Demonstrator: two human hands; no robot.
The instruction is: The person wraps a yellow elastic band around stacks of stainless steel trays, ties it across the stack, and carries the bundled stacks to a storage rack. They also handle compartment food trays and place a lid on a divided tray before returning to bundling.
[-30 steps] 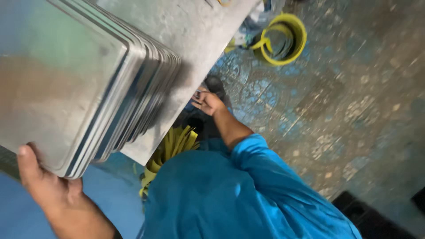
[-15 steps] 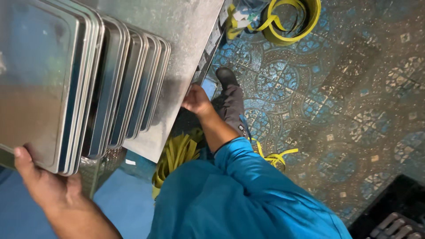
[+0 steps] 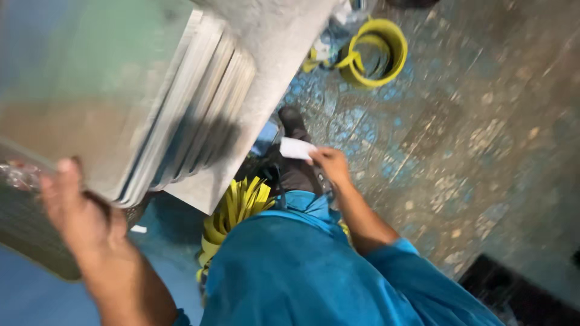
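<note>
We see the left hand (image 3: 81, 211) low at the left of the head view, raised against the near edge of a stack of metal trays (image 3: 139, 115); the thumb stands up along the front of the stack and the palm presses under its lower rim, so the hand is closed around that edge and bears on it. The trays are thin, grey and dull-shiny, lying one on another with their rounded corners fanned out toward the right, and they rest on a steel table (image 3: 266, 72) whose speckled top runs up and away from us. The whole stack is blurred, so we cannot count the trays. The right hand (image 3: 329, 166) is well apart from the stack, down by our right leg, and it pinches a small white piece (image 3: 297, 148) (paper or cloth, we cannot tell which) between the thumb and the fingers, the piece sticking out to the left of the hand. Below both hands our teal shirt (image 3: 290, 271) fills the lower middle of the picture. A bundle of yellow straps (image 3: 235, 211) lies on the floor just beside the table's corner, partly behind the shirt. Farther off, near the top, a yellow bucket (image 3: 374, 51) stands on the patterned tile floor (image 3: 471, 157), which is worn and blotched in blue and brown. A dark shoe (image 3: 293, 124) shows between the table and the right hand.
</note>
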